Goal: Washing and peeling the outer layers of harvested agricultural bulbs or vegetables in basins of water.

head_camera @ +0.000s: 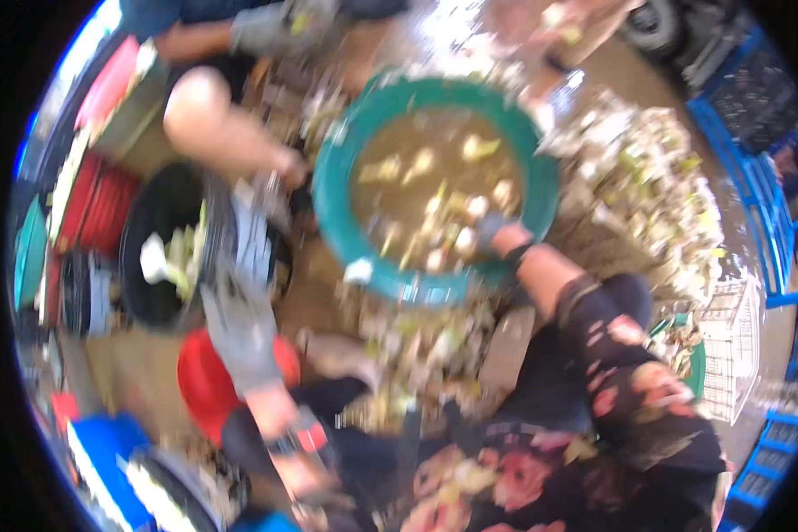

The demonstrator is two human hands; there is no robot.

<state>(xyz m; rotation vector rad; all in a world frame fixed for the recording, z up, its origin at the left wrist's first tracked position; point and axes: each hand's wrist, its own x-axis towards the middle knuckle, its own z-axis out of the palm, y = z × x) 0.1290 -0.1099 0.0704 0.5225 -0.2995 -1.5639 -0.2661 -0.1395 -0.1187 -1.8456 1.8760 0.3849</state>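
My left hand (243, 332), in a grey glove, reaches to the near rim of a black bucket (223, 199); its fingers look extended, with nothing visible in them. Pale bulb vegetables with green stems (179, 259) lie inside the bucket. My right hand (495, 233), also gloved, dips into a round green tub (336, 199) at its near right side. Murky brown water (399, 130) fills the tub, and several pale bulbs (432, 219) with stalks float there. The right fingers are blurred among bulbs, so any grip is unclear.
Peelings (658, 199) are heaped right of the tub, with more trimmings (425, 339) before me. A red bowl (203, 379) sits under my left arm. Across from me are another person's gloved hand (286, 30) and bare leg (233, 130). A white crate (728, 346) stands right.
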